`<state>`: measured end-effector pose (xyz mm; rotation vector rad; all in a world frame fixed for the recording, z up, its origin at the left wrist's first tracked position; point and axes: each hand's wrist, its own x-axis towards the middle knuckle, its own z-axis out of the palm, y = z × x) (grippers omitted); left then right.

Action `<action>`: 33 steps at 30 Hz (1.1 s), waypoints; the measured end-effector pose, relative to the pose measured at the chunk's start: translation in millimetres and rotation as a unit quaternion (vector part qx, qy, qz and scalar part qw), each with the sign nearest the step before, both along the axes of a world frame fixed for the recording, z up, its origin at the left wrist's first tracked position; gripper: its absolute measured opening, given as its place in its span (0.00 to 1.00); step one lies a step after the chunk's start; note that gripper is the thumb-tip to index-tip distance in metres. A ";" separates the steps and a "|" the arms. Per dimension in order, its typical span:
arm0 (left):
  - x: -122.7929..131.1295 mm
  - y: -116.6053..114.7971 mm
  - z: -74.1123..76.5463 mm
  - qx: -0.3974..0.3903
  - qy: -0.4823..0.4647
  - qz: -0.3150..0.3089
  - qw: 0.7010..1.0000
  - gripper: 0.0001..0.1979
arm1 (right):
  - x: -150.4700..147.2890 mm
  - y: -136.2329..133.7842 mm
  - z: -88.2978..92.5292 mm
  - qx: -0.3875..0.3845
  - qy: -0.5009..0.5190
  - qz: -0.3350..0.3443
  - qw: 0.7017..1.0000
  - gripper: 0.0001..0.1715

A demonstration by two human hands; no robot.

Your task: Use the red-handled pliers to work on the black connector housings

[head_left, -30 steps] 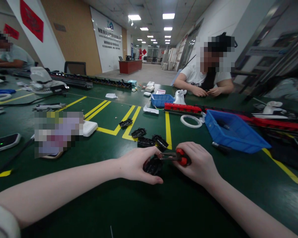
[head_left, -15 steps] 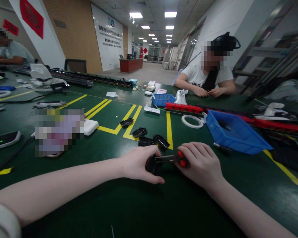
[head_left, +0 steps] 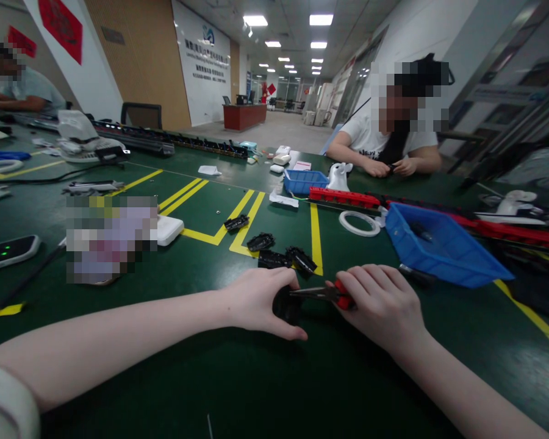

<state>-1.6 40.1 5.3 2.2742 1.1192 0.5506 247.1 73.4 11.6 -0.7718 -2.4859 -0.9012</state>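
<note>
My left hand (head_left: 254, 305) holds the black part (head_left: 287, 306) just above the green tabletop (head_left: 251, 390); thumb and fingers are clamped around it from the 9 o'clock side. My right hand (head_left: 384, 305), at 3 o'clock of the part, is wrapped around the red handles of the pliers (head_left: 320, 294), whose nose points to 9 o'clock and meets the upper edge of the part. I cannot tell whether the tips grip it. Compared with one second ago, my right hand sits slightly farther toward 3 o'clock, and the part shows less of its glossy, uneven side. Four loose black pieces (head_left: 274, 260) lie unchanged between 11 and 1 o'clock. The blue tray (head_left: 443, 261) remains at 2 o'clock, the white case (head_left: 169, 231) at 10 o'clock.
</note>
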 end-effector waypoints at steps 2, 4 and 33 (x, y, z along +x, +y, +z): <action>0.0 0.2 0.0 0.000 -0.002 0.002 1.000 0.27 | 0.6 0.9 -0.3 -0.016 0.003 -0.007 1.000 0.07; 0.0 0.5 0.3 -0.002 -0.003 0.007 1.000 0.27 | 0.8 1.9 -0.8 -0.036 0.011 -0.016 0.999 0.07; -2.3 2.9 -1.4 -0.054 -0.018 0.020 0.998 0.32 | 0.4 12.1 -5.5 -0.299 0.043 -0.082 0.950 0.05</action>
